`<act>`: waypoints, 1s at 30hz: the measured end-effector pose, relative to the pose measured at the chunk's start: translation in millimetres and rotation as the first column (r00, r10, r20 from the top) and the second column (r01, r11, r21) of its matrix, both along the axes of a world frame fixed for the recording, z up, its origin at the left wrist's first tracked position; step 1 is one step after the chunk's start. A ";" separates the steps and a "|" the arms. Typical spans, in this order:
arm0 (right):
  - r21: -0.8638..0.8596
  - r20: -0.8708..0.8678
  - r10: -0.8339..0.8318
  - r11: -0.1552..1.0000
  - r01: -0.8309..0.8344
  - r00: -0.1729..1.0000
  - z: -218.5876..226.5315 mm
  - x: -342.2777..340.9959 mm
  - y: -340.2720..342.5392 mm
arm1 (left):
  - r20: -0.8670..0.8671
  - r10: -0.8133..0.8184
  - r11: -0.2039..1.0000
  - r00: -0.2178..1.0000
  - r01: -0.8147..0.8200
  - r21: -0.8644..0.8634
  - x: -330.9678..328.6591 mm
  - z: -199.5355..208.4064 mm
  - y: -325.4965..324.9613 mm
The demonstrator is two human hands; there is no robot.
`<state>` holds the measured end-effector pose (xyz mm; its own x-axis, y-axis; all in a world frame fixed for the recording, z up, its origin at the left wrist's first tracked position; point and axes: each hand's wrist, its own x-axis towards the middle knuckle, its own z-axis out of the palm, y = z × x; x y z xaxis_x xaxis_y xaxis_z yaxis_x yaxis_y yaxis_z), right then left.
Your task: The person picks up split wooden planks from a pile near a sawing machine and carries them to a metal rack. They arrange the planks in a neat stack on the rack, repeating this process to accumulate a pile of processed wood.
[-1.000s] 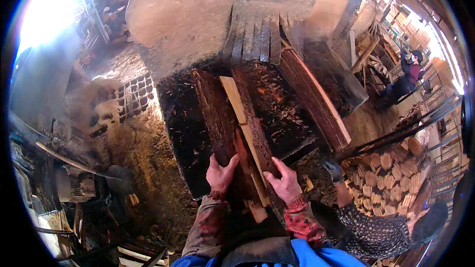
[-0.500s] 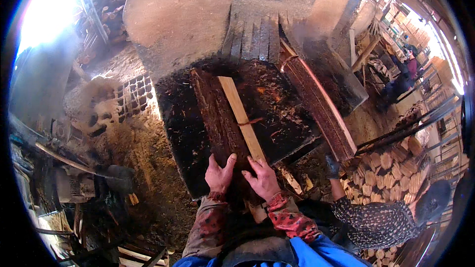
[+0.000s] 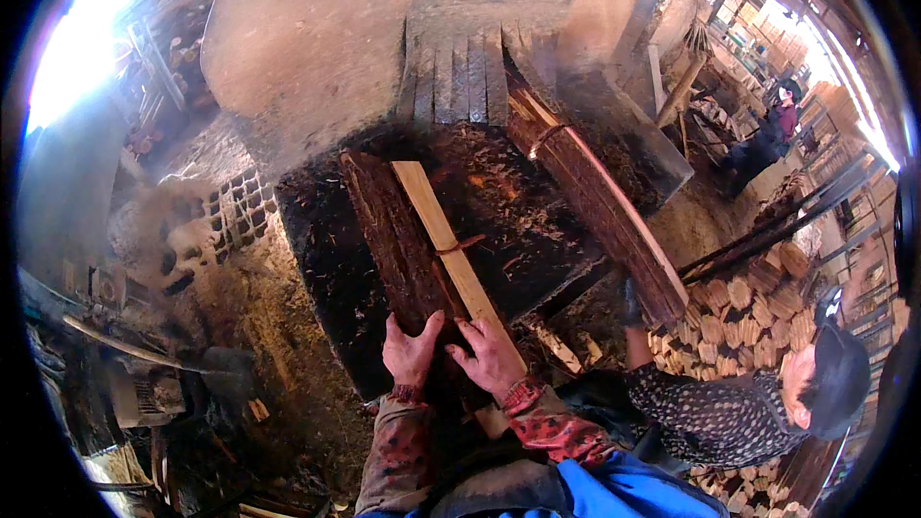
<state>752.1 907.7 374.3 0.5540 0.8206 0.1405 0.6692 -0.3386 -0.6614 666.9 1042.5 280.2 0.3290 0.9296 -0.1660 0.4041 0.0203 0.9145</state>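
Note:
A long bark-covered wood slab [image 3: 384,230] lies lengthwise before me on the dark machine table [image 3: 321,278]. My left hand [image 3: 411,353] grips the left side of its near end, thumb on top. On the right side of that end, my right hand [image 3: 491,360] is closed, thumb across the bark and fingers beside a pale sawn strip [image 3: 436,216]. The strip lies along the slab's right edge, a reddish bark shred [image 3: 460,245] across it. The undersides of my fingers are hidden.
Dark hanging flaps [image 3: 456,82] cover an opening in the dusty machine housing [image 3: 307,58]. Another bark slab [image 3: 595,211] slants from the flaps toward a co-worker [image 3: 720,412] at my right, whose gloved hand is by its near end. Stacked wood pieces [image 3: 739,317] lie beyond.
The view has swung slightly right, so the table and slabs appear further left. My hands keep their hold at the slab's near end. The co-worker's head has come up and shows more.

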 end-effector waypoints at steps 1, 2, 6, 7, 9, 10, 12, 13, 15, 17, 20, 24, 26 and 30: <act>0.005 -0.005 -0.017 1.000 0.017 1.000 -1.3 3.6 -2.8 | -0.066 -0.015 1.000 0.998 0.014 -0.009 3.6 21.1 -6.9; 0.015 -0.012 -0.026 1.000 0.026 1.000 -1.4 5.0 -4.3 | -0.134 -0.023 1.000 0.991 0.021 -0.013 6.2 49.0 -10.9; 0.081 -0.014 -0.009 0.997 0.011 1.000 -2.4 3.4 -2.2 | -0.117 -0.023 1.000 0.993 0.021 -0.012 3.8 61.7 -10.3; 0.078 -0.030 -0.013 0.997 0.015 0.999 -4.4 4.3 -3.3 | -0.109 -0.035 0.999 0.993 0.033 -0.026 4.5 66.9 -10.7; 0.063 -0.052 -0.017 0.998 0.020 0.999 -0.4 3.4 -3.3 | -0.112 -0.038 0.999 0.993 0.035 -0.035 4.1 69.1 -11.1; 0.050 -0.053 -0.023 0.998 0.025 0.998 3.6 3.3 -4.6 | -0.119 -0.036 0.999 0.992 0.032 -0.031 5.1 67.9 -11.3; 0.049 -0.041 -0.002 0.999 0.004 0.999 7.6 2.4 -2.9 | -0.105 -0.016 1.000 0.994 0.015 -0.019 1.1 55.7 -9.1; 0.059 -0.024 0.017 0.998 -0.016 1.000 7.4 3.2 -2.8 | -0.081 -0.007 1.000 0.997 0.006 -0.014 -1.5 38.2 -6.3; 0.066 0.002 0.015 0.998 -0.015 1.000 14.7 9.1 -3.9 | -0.092 -0.007 1.000 0.996 0.005 -0.019 -0.9 40.0 -6.6; 0.065 0.014 -0.015 0.998 0.014 1.000 26.1 16.3 -6.4 | -0.167 -0.010 0.999 0.986 0.005 -0.033 -1.8 50.5 -9.5; 0.112 0.063 -0.140 0.985 0.132 0.988 31.0 49.5 -7.9 | -0.153 0.010 0.999 0.988 -0.015 -0.032 3.5 72.0 -15.7; -0.082 0.235 -0.183 0.975 0.207 0.955 -9.0 98.0 -1.4 | -0.183 0.021 1.000 0.983 -0.022 -0.005 3.6 68.3 -14.0; -0.193 0.223 -0.216 0.946 0.260 0.951 -18.2 102.8 -5.4 | -0.223 0.018 0.999 0.975 -0.023 -0.023 4.9 83.3 -16.9; -0.208 0.141 -0.277 0.930 0.302 0.950 -31.2 85.9 -21.2 | -0.227 0.037 0.999 0.973 -0.038 -0.003 0.0 85.1 -14.6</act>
<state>838.0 886.5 343.1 0.7640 0.6437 0.0437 0.5825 -0.6591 -0.4758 666.8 1027.8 365.3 0.2469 0.9391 -0.2391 0.6001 0.0456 0.7986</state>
